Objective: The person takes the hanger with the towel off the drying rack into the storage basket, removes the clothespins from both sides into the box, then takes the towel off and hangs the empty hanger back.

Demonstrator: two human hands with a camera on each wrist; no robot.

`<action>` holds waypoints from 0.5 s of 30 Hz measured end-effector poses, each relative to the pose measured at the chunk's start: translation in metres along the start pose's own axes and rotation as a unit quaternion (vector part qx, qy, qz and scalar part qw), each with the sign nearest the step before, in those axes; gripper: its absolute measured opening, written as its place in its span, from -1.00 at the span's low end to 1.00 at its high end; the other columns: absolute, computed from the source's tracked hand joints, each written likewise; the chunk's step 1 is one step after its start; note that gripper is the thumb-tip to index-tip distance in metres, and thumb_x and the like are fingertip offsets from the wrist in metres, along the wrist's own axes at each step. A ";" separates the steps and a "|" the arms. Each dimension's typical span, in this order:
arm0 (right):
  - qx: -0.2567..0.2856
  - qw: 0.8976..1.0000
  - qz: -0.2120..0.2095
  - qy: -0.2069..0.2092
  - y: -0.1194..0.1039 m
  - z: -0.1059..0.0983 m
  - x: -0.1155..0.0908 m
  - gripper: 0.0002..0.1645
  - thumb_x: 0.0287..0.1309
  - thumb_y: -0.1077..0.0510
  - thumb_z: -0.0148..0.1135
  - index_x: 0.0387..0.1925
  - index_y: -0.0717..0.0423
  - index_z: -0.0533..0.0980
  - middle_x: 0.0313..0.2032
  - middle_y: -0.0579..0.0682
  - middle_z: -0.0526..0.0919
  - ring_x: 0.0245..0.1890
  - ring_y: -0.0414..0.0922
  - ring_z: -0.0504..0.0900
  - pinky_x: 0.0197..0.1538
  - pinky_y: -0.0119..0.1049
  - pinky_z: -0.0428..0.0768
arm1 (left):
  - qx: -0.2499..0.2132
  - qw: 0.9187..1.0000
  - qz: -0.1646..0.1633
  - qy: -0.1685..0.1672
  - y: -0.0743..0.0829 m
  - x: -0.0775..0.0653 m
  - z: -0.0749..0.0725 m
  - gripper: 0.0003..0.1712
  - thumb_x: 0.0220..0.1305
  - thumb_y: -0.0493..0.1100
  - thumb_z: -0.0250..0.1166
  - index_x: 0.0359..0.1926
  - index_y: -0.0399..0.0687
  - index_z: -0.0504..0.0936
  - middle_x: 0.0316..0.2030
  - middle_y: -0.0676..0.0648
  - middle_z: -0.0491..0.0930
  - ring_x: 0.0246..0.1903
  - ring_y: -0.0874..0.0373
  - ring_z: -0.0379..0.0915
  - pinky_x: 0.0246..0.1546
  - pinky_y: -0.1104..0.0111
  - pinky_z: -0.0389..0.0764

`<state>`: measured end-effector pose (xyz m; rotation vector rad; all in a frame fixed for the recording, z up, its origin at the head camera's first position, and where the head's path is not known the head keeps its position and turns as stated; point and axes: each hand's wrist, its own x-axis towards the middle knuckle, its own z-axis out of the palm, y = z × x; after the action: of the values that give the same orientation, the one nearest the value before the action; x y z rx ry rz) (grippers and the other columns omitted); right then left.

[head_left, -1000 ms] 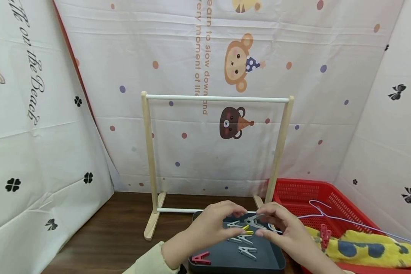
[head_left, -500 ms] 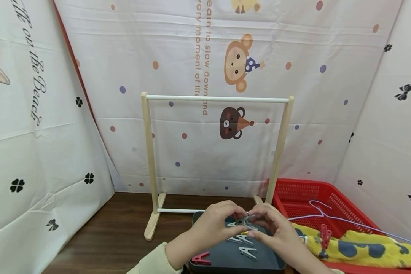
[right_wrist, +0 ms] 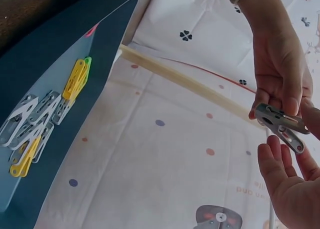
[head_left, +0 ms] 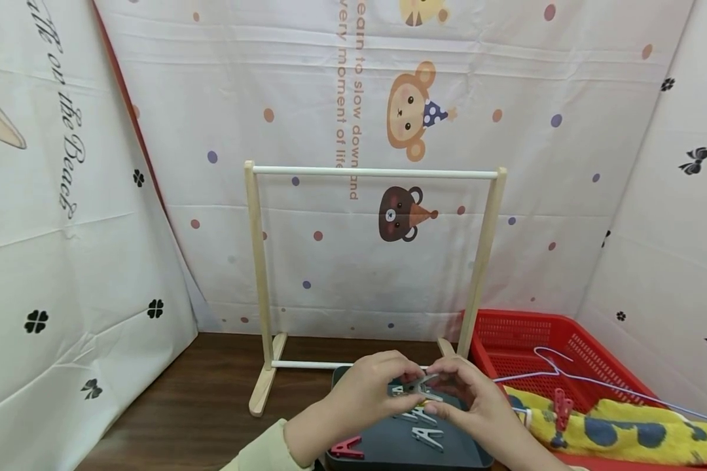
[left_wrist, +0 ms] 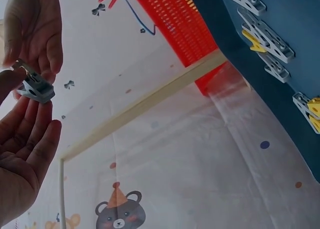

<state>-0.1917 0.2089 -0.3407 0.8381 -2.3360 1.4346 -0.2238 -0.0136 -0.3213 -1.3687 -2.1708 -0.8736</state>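
Both hands meet over a dark grey tray [head_left: 383, 451] in the head view, with one grey clothespin [head_left: 422, 388] between them. My left hand [head_left: 370, 387] pinches its left end between thumb and fingers. From the right, my right hand [head_left: 474, 396] holds the clothespin's two spread legs with its thumb and fingertips. The right wrist view shows the clothespin [right_wrist: 281, 123] between both hands, its legs apart. Beneath, in the tray, lie several grey clothespins [head_left: 427, 437], a red clothespin [head_left: 347, 448] and a few yellow clothespins [right_wrist: 75, 79].
Behind the tray stands a wooden rack [head_left: 488, 248] with a white top bar [head_left: 371, 173]. At the right is a red basket [head_left: 515, 320]. A light purple hanger [head_left: 601, 381] and a yellow cloth [head_left: 624, 432] with blue spots lie across it; a red clothespin [head_left: 561, 412] grips the cloth.
The right hand has moved left with the grey clothespin, bringing it to the left hand, which now pinches one end. The gap between the hands has narrowed.
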 end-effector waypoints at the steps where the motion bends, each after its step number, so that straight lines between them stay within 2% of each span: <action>1: -0.002 1.000 0.012 -0.004 0.000 -0.001 0.000 -0.47 0.21 0.23 0.40 0.18 0.20 0.45 0.03 -0.03 0.61 0.00 -0.48 0.61 0.03 -0.59 0.62 | 0.003 1.000 0.004 0.002 0.000 0.000 0.000 -0.72 0.21 -0.21 0.50 -0.07 -0.14 0.70 -0.21 -0.03 0.72 -0.25 0.27 0.62 -0.14 0.68 0.56; 5: -0.010 0.998 0.057 -0.030 0.002 -0.006 -0.001 -0.27 0.19 0.13 0.44 0.31 0.24 0.35 0.11 0.21 0.57 0.01 -0.50 0.59 0.05 -0.47 0.68 | 0.019 1.000 0.011 0.006 -0.002 -0.001 -0.001 -0.74 0.22 -0.20 0.50 -0.09 -0.12 0.70 -0.23 0.00 0.71 -0.25 0.27 0.62 -0.15 0.68 0.56; 7: -0.017 0.996 0.075 -0.046 0.003 -0.009 -0.001 -0.18 0.18 0.08 0.45 0.36 0.25 0.30 0.13 0.23 0.55 0.02 -0.51 0.58 0.06 -0.35 0.71 | 0.033 0.999 0.009 0.003 -0.005 -0.002 -0.002 -0.76 0.22 -0.20 0.50 -0.11 -0.09 0.71 -0.24 0.02 0.71 -0.26 0.27 0.62 -0.17 0.66 0.56; 9: -0.030 0.995 0.076 -0.062 0.005 -0.013 -0.002 -0.15 0.18 0.07 0.46 0.37 0.28 0.28 0.14 0.25 0.55 0.04 -0.44 0.62 0.06 -0.21 0.73 | 0.044 0.999 -0.001 -0.007 -0.010 -0.005 -0.002 -0.78 0.22 -0.19 0.50 -0.12 -0.08 0.71 -0.26 0.03 0.70 -0.27 0.27 0.61 -0.19 0.64 0.56; 12: -0.050 0.992 0.095 -0.069 0.007 -0.019 -0.005 -0.15 0.15 0.02 0.48 0.33 0.28 0.30 0.11 0.22 0.57 0.05 -0.27 0.68 0.04 -0.16 0.74 | 0.054 0.997 -0.031 -0.040 -0.020 -0.009 -0.004 -0.80 0.23 -0.18 0.49 -0.14 -0.07 0.72 -0.29 0.06 0.68 -0.29 0.33 0.56 -0.21 0.61 0.54; 15: -0.073 0.987 0.127 -0.064 0.007 -0.026 -0.009 -0.15 0.13 -0.03 0.49 0.31 0.25 0.32 0.11 0.18 0.60 0.04 -0.10 0.69 0.03 -0.18 0.74 | 0.049 0.992 -0.071 -0.089 -0.033 -0.013 -0.004 -0.82 0.24 -0.17 0.48 -0.14 -0.06 0.74 -0.32 0.07 0.66 -0.32 0.40 0.47 -0.23 0.59 0.52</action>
<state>-0.1904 0.2368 -0.3379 0.6291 -2.6890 1.3124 -0.2479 -0.0349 -0.3361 -1.3011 -2.4376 -0.7066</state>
